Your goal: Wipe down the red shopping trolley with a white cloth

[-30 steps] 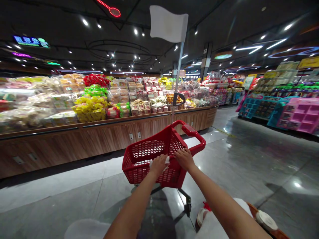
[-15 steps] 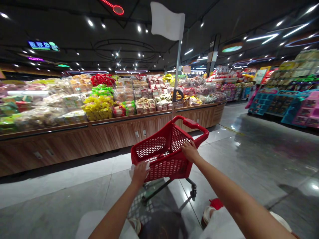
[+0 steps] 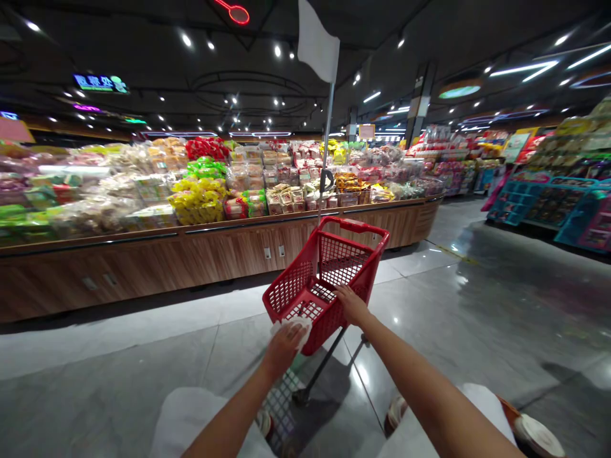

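A small red shopping cart [image 3: 329,270] with a mesh basket stands on the grey floor in front of me. A thin pole with a white flag [image 3: 316,39] rises from it. My left hand [image 3: 282,346] is closed on a white cloth [image 3: 294,326] and presses it against the basket's near left corner. My right hand [image 3: 352,304] rests on the basket's near rim, fingers curled over the edge. The basket looks empty inside.
A long wooden counter [image 3: 200,251] piled with packaged snacks runs across the left and middle. Blue and pink display racks [image 3: 548,207] stand at the right. My knees in white trousers and red-trimmed shoes [image 3: 398,410] show at the bottom. Shiny tiled floor spreads to the right.
The cart has swung round so its handle now faces away. My left hand with the cloth slid from the basket's side to its near corner; my right hand moved along the rim.
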{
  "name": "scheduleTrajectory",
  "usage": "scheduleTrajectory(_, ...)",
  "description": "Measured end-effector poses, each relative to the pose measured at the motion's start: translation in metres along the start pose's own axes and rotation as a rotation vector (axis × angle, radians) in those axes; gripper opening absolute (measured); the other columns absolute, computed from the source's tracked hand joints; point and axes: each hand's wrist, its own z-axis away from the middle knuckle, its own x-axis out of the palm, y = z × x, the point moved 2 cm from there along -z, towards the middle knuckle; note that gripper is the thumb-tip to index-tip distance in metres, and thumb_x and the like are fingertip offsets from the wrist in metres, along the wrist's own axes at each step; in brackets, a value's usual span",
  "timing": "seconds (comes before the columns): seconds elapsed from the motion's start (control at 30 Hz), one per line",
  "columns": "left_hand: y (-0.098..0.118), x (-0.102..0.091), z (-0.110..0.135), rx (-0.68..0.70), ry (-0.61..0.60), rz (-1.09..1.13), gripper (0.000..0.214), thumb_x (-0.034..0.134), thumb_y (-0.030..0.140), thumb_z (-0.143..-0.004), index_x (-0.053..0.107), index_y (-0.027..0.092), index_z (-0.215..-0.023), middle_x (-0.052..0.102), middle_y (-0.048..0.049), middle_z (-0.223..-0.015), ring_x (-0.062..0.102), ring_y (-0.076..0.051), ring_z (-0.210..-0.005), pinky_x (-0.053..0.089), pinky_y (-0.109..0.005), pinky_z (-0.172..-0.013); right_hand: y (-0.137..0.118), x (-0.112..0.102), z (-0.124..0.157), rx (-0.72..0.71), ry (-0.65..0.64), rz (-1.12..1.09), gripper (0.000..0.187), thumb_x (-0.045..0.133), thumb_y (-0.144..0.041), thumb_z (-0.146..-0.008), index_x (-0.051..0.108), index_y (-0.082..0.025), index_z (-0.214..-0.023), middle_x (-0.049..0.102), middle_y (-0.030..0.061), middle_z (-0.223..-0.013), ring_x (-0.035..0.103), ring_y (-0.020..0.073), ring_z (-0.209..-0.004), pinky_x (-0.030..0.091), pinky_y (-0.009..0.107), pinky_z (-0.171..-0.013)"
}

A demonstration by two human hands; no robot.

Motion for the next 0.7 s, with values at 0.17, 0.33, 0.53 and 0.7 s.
scheduleTrajectory(0.17, -0.047, -0.014, -0.008, -0.112, -0.008, 0.033, 0.034, 0.049, 0.012, -0.087, 0.060, 0.022, -0.118, 0.059, -0.0072, -0.127, 0.048, -0.024, -0.123, 0.037, -0.050, -0.110, -0.016, -0.005, -0.002, 0.132, -0.022, -0.030, 0.061, 0.051, -0.011, -0.077, 0.048, -0.006, -0.138, 0.034, 0.0191, -0.152, 0.021, 0.0311, -0.144, 0.017, 0.049, -0.117)
scheduleTrajectory(0.33, 0.005, 0.003, -0.036, -0.002, -0.066, 0.239, 0.030, 0.043, 0.023, -0.095, 0.059, 0.023, -0.120, 0.063, -0.0056, -0.122, 0.053, -0.020, -0.117, 0.041, -0.041, -0.107, -0.070, 0.018, 0.020, -0.014, 0.046, -0.140, 0.038, 0.044, -0.019, -0.088, 0.063, -0.020, -0.122, 0.060, 0.0079, -0.129, 0.028, 0.0280, -0.139, 0.017, 0.051, -0.116)
scheduleTrajectory(0.53, 0.029, 0.014, -0.040, 0.060, -0.099, 0.094, 0.034, 0.060, 0.030, -0.088, 0.058, 0.023, -0.121, 0.061, -0.0076, -0.124, 0.053, -0.025, -0.116, 0.037, -0.044, -0.107, -0.071, 0.024, 0.055, -0.138, 0.198, -0.040, 0.022, 0.045, -0.021, -0.093, 0.066, -0.018, -0.097, 0.063, 0.0080, -0.107, 0.048, 0.0230, -0.118, 0.021, 0.046, -0.115)
scheduleTrajectory(0.7, -0.025, -0.007, -0.044, 0.036, -0.085, -0.069, 0.027, 0.062, 0.032, -0.087, 0.060, 0.025, -0.112, 0.064, -0.0052, -0.115, 0.056, -0.024, -0.108, 0.033, -0.054, -0.106, -0.056, 0.009, 0.052, -0.111, 0.146, 0.124, 0.022, 0.049, -0.024, -0.092, 0.067, -0.019, -0.081, 0.065, 0.0057, -0.091, 0.054, 0.0214, -0.102, 0.026, 0.040, -0.112)
